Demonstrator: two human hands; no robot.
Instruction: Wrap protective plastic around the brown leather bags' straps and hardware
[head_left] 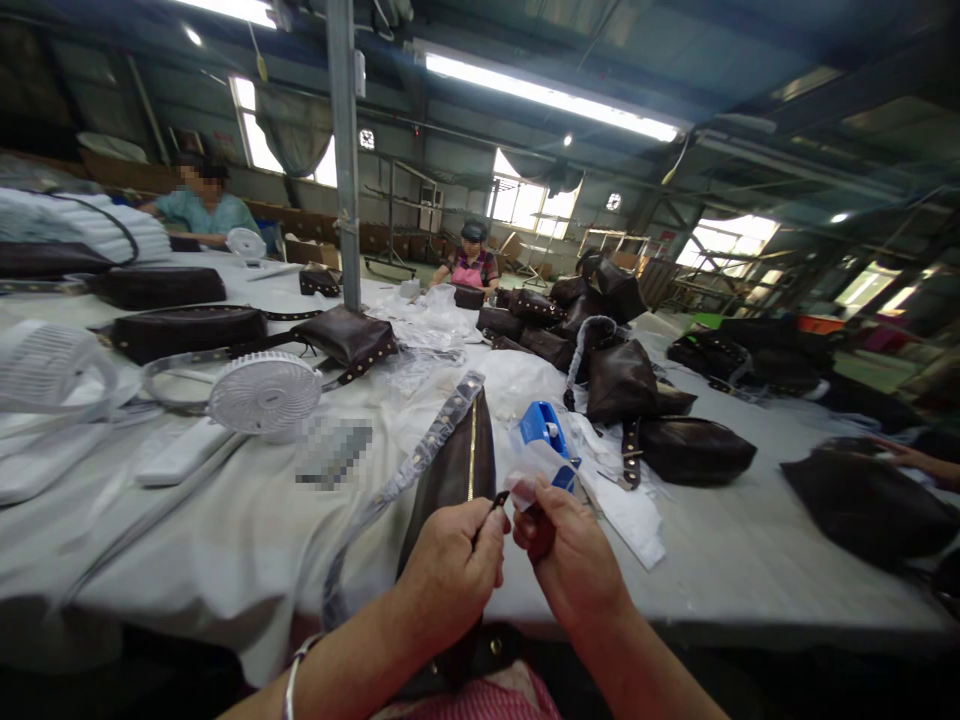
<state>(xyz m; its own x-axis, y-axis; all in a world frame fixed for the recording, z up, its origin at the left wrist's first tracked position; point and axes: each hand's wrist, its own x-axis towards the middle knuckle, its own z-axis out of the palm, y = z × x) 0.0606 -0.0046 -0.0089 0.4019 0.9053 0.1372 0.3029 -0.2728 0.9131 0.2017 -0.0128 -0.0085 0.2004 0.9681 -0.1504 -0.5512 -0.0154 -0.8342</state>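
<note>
A dark brown leather bag (450,455) with a gold zipper lies lengthwise in front of me. Its studded strap (427,450), wrapped in clear plastic, runs along the left side. My left hand (454,560) is closed over the bag, pinching a small dark zipper pull (501,498) whose tip sticks out past the thumb. Just to its right, my right hand (570,545) pinches a piece of thin translucent plastic film (523,490) close to that tip. Behind the right hand stands a blue tape dispenser (541,428), partly covered by clear film.
White sheets (626,515) lie right of the dispenser. Several dark bags (622,380) are piled beyond. A white fan (266,393) and more bags (191,332) occupy the left. A metal post (345,150) rises mid-table. Two people (471,265) sit across; another person's hand (911,460) shows right.
</note>
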